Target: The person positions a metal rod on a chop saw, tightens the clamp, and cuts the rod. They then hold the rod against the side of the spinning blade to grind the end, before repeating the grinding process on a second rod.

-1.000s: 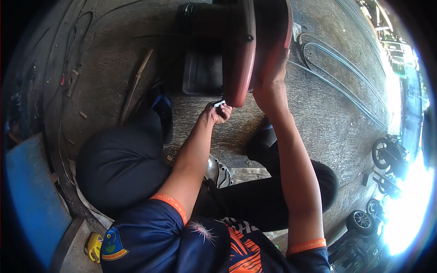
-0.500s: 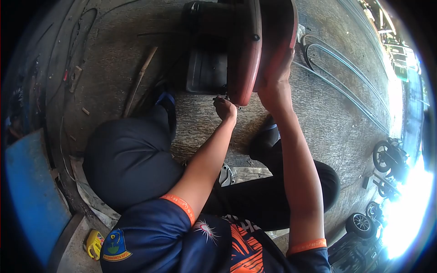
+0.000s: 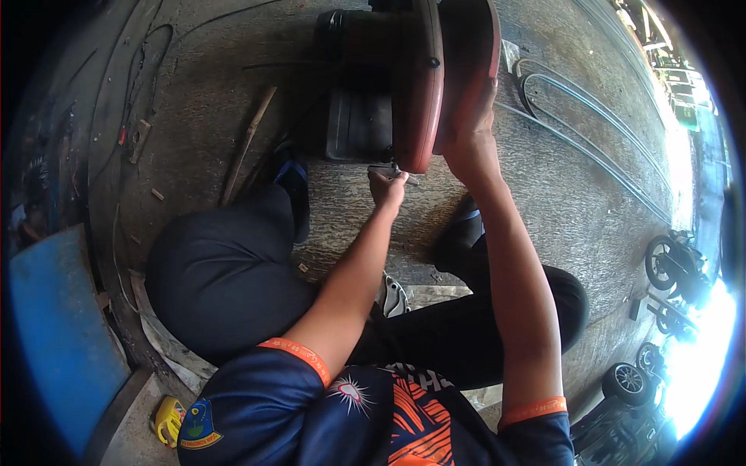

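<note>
A dark machine with a rounded red housing (image 3: 423,101) stands at the top of the head view. Beside it on the right is a red-edged round cover (image 3: 495,39). My right hand (image 3: 472,151) grips the lower part of this cover, its fingers partly hidden behind the edge. My left hand (image 3: 386,188) is closed at the housing's lower tip, thumb and fingers pinched together. A small dark and metallic piece shows at those fingertips; its kind is too small to tell. Just left of the housing is the machine's black box-like part (image 3: 359,128).
A wooden stick (image 3: 250,144) lies on the worn floor (image 3: 334,233) to the left. Long bent metal rods (image 3: 594,147) run along the right. Between my legs is a metal part (image 3: 394,297). A yellow object (image 3: 168,422) sits lower left, near a blue panel (image 3: 66,311). Motorcycles (image 3: 672,268) stand far right.
My view has shifted slightly, so the floor items sit a little differently. My left hand has turned a little at the housing's tip. My right hand keeps its hold on the cover.
</note>
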Demonstrator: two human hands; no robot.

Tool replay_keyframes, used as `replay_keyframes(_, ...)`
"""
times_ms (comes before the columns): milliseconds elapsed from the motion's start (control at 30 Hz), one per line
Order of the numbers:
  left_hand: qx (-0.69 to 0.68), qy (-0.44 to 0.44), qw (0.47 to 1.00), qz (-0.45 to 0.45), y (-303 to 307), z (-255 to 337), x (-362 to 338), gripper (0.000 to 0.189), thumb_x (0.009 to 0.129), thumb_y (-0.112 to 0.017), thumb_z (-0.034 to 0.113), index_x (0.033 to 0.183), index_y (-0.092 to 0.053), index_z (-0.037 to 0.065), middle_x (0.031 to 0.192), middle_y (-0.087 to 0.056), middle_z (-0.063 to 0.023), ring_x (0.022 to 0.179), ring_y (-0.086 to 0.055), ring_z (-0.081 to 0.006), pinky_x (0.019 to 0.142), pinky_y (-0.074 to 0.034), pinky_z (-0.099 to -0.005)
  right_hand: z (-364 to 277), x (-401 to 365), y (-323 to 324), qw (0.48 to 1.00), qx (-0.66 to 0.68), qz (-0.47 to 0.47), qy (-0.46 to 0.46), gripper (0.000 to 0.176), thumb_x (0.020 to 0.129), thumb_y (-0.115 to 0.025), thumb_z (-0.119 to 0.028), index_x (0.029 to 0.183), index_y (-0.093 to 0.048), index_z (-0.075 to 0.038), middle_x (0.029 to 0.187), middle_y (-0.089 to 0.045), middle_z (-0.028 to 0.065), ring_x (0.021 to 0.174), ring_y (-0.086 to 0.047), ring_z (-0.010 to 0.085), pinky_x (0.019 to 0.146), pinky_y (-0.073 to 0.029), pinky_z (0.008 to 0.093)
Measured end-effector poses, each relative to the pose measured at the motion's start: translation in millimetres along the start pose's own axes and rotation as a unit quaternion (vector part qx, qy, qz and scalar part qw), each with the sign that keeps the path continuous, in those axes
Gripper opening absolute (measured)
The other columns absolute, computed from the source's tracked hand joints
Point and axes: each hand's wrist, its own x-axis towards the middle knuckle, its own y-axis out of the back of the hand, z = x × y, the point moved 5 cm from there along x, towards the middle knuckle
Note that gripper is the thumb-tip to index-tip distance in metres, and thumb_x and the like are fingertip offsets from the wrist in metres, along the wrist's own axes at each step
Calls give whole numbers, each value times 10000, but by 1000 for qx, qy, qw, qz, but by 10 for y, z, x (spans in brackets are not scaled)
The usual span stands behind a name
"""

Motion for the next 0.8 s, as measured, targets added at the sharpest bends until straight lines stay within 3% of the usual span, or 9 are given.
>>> replay_keyframes(133,249,-81,950,172,39,317,-318,529,773,-731,251,1112,-424,-16,1004,-600,-221,921,-608,-380,796,-487,-441,7,4,10,1000,5,-10,1,1015,818,-614,-158,1424,182,11,1185,-388,421,884,-592,521,720,-544,516)
replay_keyframes(233,166,-76,978,103,131,540,-415,344,804,-642,136,1058,-450,8,947,-596,-170,862,-618,-329,737,-498,-409,6,19,-2,1000,23,-2,5,1009,827,-610,-169,1429,183,-5,1194,-390,415,887,-592,520,727,-544,514)
replay_keyframes(300,-54,61,996,31,166,234,-202,273,791,-577,86,1029,-464,16,934,-594,-138,822,-615,-286,714,-498,-390,-29,4,27,992,124,-13,-31,960,795,-609,-76,1445,90,23,1408,-261,334,1241,-370,493,1017,-370,466)
replay_keyframes(367,-440,307,843,-21,125,-100,-137,209,725,-423,-9,914,-502,31,886,-586,-76,717,-585,-185,673,-494,-349,-14,-5,14,998,66,2,-23,981,810,-607,-114,1441,135,-4,1312,-319,372,1064,-479,509,870,-457,487)
replay_keyframes(400,-455,365,812,-19,168,-176,-98,153,767,-421,58,870,-529,23,873,-596,-96,704,-588,-199,668,-506,-376,-1,-14,14,1000,3,13,-14,1004,824,-606,-151,1438,180,-31,1215,-377,410,888,-587,524,724,-545,508)
replay_keyframes(500,-427,592,664,-165,183,-224,-20,358,875,-416,230,1100,-537,-21,973,-619,-144,709,-625,-201,603,-538,-349,9,-18,17,1000,12,15,-15,998,821,-595,-133,1437,184,-34,1217,-378,408,874,-590,523,715,-545,510)
replay_keyframes(600,-460,596,577,-317,129,37,81,481,905,-466,300,1090,-486,-144,975,-601,-221,686,-637,-189,599,-547,-271,5,-30,37,999,28,3,-25,987,819,-581,-112,1439,183,-42,1229,-374,402,868,-590,523,709,-545,511)
replay_keyframes(667,-414,590,619,-313,135,81,129,426,918,-473,256,1124,-455,-116,980,-587,-213,621,-607,-132,548,-512,-230,32,-23,8,998,49,4,-28,986,819,-581,-109,1440,182,-43,1227,-377,401,864,-590,524,704,-545,513)
replay_keyframes(800,-494,547,551,-391,80,164,96,248,933,-429,181,1029,-460,-45,864,-540,-114,507,-480,-30,444,-363,-204,38,1,2,997,72,4,-36,985,816,-582,-99,1442,177,-43,1228,-375,400,868,-589,526,691,-545,515)
